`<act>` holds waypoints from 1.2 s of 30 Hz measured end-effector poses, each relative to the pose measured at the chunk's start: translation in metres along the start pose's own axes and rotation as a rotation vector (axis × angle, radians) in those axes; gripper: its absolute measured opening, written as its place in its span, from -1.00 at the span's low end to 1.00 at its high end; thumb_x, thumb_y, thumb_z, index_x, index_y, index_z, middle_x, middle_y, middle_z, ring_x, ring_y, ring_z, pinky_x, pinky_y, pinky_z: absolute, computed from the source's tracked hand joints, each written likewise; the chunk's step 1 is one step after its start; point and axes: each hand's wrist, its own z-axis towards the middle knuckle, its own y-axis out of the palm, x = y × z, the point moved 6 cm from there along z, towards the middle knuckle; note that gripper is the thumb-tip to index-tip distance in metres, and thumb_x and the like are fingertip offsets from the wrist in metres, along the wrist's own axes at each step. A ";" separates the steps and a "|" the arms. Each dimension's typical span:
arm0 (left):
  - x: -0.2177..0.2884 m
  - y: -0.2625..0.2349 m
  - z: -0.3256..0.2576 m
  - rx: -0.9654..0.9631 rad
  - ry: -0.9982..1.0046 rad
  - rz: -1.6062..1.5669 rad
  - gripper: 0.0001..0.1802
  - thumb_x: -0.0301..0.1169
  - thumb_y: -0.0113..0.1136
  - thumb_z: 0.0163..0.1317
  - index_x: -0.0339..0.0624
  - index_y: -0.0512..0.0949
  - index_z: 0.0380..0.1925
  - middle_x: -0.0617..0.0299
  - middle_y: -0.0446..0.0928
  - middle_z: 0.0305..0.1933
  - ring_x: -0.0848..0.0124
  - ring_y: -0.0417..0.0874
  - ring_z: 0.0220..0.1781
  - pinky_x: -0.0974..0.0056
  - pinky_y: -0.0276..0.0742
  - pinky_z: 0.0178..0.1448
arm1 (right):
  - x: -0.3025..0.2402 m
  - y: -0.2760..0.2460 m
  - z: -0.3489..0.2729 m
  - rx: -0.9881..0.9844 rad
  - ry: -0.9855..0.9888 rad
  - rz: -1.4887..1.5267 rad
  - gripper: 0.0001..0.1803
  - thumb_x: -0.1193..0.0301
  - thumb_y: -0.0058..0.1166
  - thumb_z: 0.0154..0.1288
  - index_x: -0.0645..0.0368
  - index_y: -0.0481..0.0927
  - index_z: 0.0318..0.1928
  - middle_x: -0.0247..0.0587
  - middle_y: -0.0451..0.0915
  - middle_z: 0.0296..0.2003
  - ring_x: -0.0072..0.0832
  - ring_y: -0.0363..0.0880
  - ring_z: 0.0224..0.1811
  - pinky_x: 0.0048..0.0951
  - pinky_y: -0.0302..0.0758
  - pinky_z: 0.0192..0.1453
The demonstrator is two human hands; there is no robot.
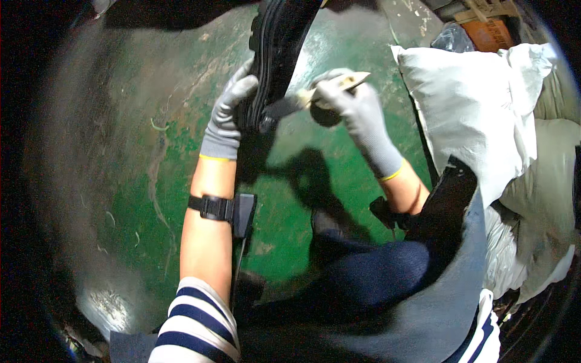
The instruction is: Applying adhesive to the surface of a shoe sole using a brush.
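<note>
A black boot [281,54] with a ridged sole hangs at the top centre, its lower end toward me. My left hand [233,100], in a grey glove, is closed on the sole side of the boot; its fingertips are partly hidden. In my gloved right hand [357,106] is a brush [308,97] with a pale handle and dark bristles. The bristles meet the boot near its lower end, slightly blurred. Just below the right fingers a dark round patch shows; whether it is an object or a shadow I cannot tell.
A worn green floor [181,121] lies beneath. Stuffed white sacks [466,103] stand at the right, with a clear plastic bag [452,38] and an orange-brown box [488,35] behind them. A dark blue-grey apron [399,327] covers my lap.
</note>
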 end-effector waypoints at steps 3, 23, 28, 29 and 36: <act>0.003 0.002 -0.012 0.050 -0.057 -0.026 -0.30 -0.21 0.16 0.36 -0.29 0.26 0.42 -0.12 0.42 0.38 0.04 0.55 0.33 -0.03 0.44 0.46 | 0.000 0.032 0.006 -0.119 -0.198 -0.185 -0.75 0.24 0.21 0.32 0.18 0.69 -0.23 -0.12 0.70 -0.41 -0.32 0.71 -0.30 -0.34 0.56 -0.14; -0.025 0.029 -0.020 0.378 -0.256 -0.250 -0.62 -0.23 0.15 0.41 -0.23 0.56 0.10 0.15 0.69 -0.03 0.37 0.73 -0.08 0.28 0.66 0.04 | -0.003 -0.024 0.085 0.341 -0.801 -0.769 -0.81 0.21 0.28 0.24 -0.17 0.65 -0.14 -0.27 0.62 -0.30 -0.19 0.56 -0.19 -0.20 0.37 -0.04; -0.029 0.019 -0.024 0.358 -0.174 -0.153 -0.58 -0.20 0.12 0.43 -0.22 0.52 0.16 0.15 0.67 0.02 0.37 0.72 -0.02 0.26 0.66 0.09 | -0.004 -0.005 0.057 0.172 -0.733 -0.831 -0.85 0.38 0.28 0.21 -0.01 0.65 -0.20 -0.32 0.65 -0.28 -0.23 0.60 -0.18 -0.26 0.42 0.00; -0.034 0.021 -0.024 0.378 -0.206 -0.181 -0.58 -0.20 0.10 0.44 -0.22 0.52 0.16 0.15 0.67 0.02 0.36 0.72 -0.02 0.25 0.66 0.11 | -0.002 -0.011 0.065 0.202 -0.717 -0.844 -0.83 0.35 0.25 0.22 -0.06 0.64 -0.16 -0.30 0.64 -0.27 -0.23 0.57 -0.15 -0.23 0.39 0.03; -0.048 0.023 -0.028 0.387 -0.198 -0.216 -0.55 -0.13 0.06 0.46 -0.24 0.53 0.14 0.12 0.68 0.01 0.35 0.74 -0.07 0.21 0.70 0.08 | 0.000 -0.012 0.078 0.248 -0.806 -0.813 -0.83 0.29 0.24 0.25 -0.14 0.65 -0.14 -0.33 0.62 -0.29 -0.26 0.58 -0.16 -0.21 0.38 0.01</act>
